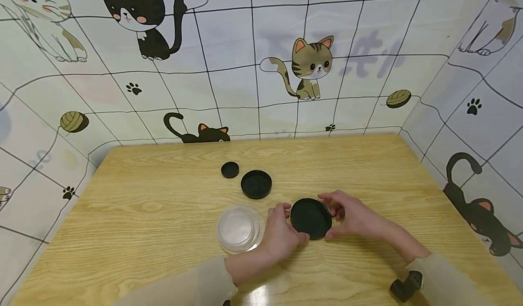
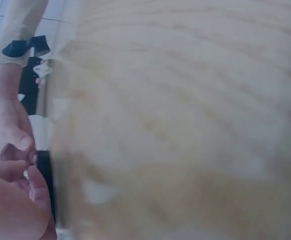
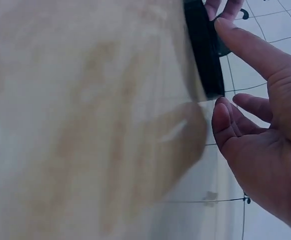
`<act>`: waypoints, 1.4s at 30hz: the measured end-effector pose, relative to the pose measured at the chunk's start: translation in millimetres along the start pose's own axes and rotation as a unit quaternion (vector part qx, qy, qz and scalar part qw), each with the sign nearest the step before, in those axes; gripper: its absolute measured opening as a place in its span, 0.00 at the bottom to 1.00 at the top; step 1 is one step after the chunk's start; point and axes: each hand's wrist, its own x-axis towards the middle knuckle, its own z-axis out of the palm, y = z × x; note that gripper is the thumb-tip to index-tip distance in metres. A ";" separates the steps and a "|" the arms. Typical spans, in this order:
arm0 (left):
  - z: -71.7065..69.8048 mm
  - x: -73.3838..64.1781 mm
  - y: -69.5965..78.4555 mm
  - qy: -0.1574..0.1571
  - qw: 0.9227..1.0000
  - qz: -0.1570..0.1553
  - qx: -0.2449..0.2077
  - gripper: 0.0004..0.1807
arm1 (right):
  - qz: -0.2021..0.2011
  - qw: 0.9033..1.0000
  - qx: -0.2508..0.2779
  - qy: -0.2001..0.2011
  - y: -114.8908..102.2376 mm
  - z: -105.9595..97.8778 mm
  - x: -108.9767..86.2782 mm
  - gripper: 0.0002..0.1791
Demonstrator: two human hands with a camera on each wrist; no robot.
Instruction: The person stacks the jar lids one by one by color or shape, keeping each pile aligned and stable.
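Note:
A flat black round lid (image 1: 311, 219) with a thin raised rim lies on the wooden table between the two hands. From its left side my left hand (image 1: 282, 235) holds the rim, with the thumb at the near edge. My right hand (image 1: 355, 217) curves around the right side, fingers at the far edge and thumb at the near edge. The right wrist view shows this lid (image 3: 205, 55) edge-on beside the right hand (image 3: 270, 120). Just left of my left hand sits a clear round plastic container (image 1: 237, 229), partly covered by that hand.
Behind the hands are a medium black round lid (image 1: 256, 185) and a small black round lid (image 1: 230, 170). The wooden table (image 1: 143, 215) meets a cloth backdrop (image 1: 233, 88) with printed cats at the back and sides.

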 end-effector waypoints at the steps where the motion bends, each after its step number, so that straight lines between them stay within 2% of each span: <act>1: -4.4 0.4 4.1 -0.004 1.000 -0.001 -0.007 0.42 | 0.002 1.000 0.000 0.000 -2.0 -2.8 1.3 0.51; 4: -24.5 3.5 20.4 -0.012 1.000 -0.002 -0.015 0.39 | 0.001 1.000 -0.005 0.007 -8.8 -12.8 8.6 0.51; 7: -56.0 12.7 33.8 -0.020 0.999 0.015 -0.029 0.36 | -0.001 1.000 -0.008 0.013 -20.4 -24.3 22.5 0.50; 9: -80.4 22.5 36.5 -0.032 0.998 0.033 -0.046 0.34 | -0.006 1.000 -0.011 0.013 -28.3 -30.3 34.8 0.49; 12: -115.6 40.2 30.1 -0.061 0.994 0.066 -0.064 0.32 | -0.015 1.000 -0.009 0.007 -37.8 -34.0 55.6 0.48; 14: -134.9 51.1 20.8 -0.075 0.992 0.088 -0.051 0.33 | -0.020 1.000 -0.002 -0.003 -42.0 -32.8 69.9 0.47; 18: -158.5 66.6 -0.5 -0.083 0.991 0.099 -0.019 0.34 | -0.032 0.999 0.018 -0.028 -45.8 -23.5 96.9 0.47; 22: -166.0 76.3 -20.2 -0.090 0.993 0.078 -0.006 0.35 | -0.036 0.998 0.026 -0.047 -43.6 -9.5 120.1 0.47; 29: -163.8 87.5 -45.8 -0.089 0.995 0.054 0.013 0.35 | -0.022 0.997 0.041 -0.059 -36.9 13.2 144.0 0.46; 32: -162.5 88.5 -51.5 -0.093 0.994 0.049 0.013 0.35 | -0.019 0.997 0.041 -0.066 -37.1 20.3 149.6 0.46; 42: -160.5 90.3 -57.9 -0.077 0.996 0.044 0.029 0.37 | -0.005 0.998 0.014 -0.061 -39.1 35.8 163.3 0.43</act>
